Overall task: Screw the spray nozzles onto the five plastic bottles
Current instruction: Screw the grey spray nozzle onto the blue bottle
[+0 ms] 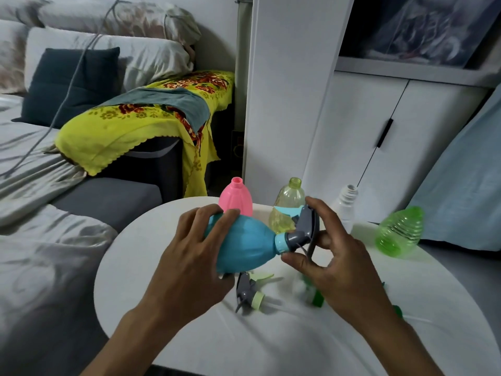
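My left hand grips a blue bottle held sideways above the white round table. A grey spray nozzle with a light blue collar sits on its neck, and my right hand is shut around that nozzle. Behind stand a pink bottle, a yellow-green bottle and a clear white bottle, all with bare necks. A bright green bottle lies tilted at the right. A loose grey nozzle with a pale green collar lies on the table under the blue bottle. Green nozzle parts are partly hidden by my right hand.
A grey sofa with a yellow flowered blanket and cushions stands to the left of the table. White cabinet doors rise behind the table. A light blue cloth hangs at the right.
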